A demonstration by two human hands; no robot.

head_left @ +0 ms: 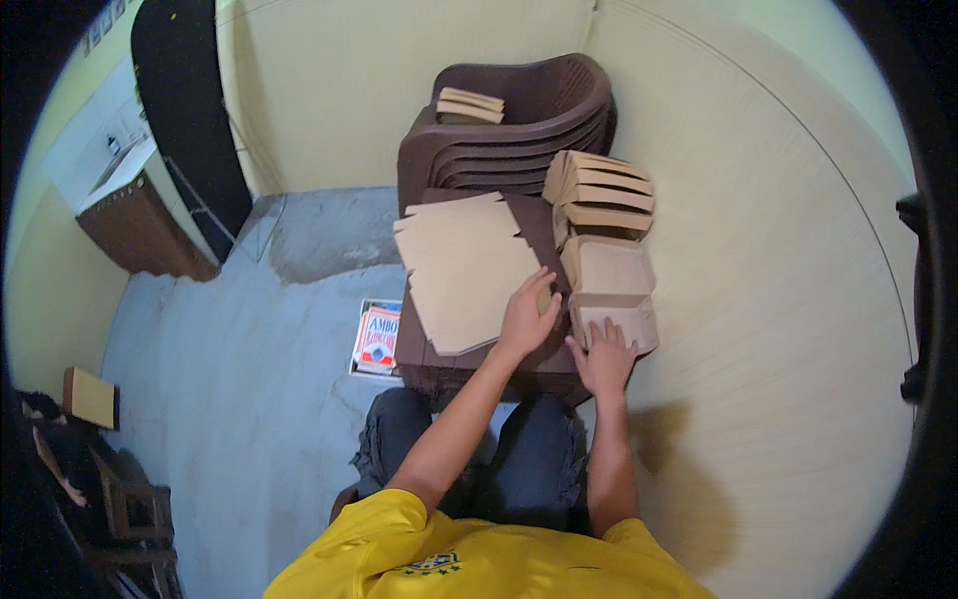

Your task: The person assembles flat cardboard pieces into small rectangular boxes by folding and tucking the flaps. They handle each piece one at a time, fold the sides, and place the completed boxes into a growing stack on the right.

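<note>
A flat, unfolded brown cardboard sheet (469,265), with tabs along its edges, lies on the dark brown table (519,362). My left hand (527,317) is at the sheet's right edge. Its fingers curve round a small tan thing that I cannot make out. To the right stands an open cardboard box (614,268), its lid tipped back and its pale inside showing. My right hand (605,361) rests with spread fingers on the near half of that box, holding nothing.
Behind the open box, several folded cardboard boxes (604,192) are nested together. Stacked brown plastic chairs (509,140) stand beyond the table, with more folded cardboard (471,105) on them. A box of playing cards (378,337) is left of the table. A pale wall (788,299) runs along the right.
</note>
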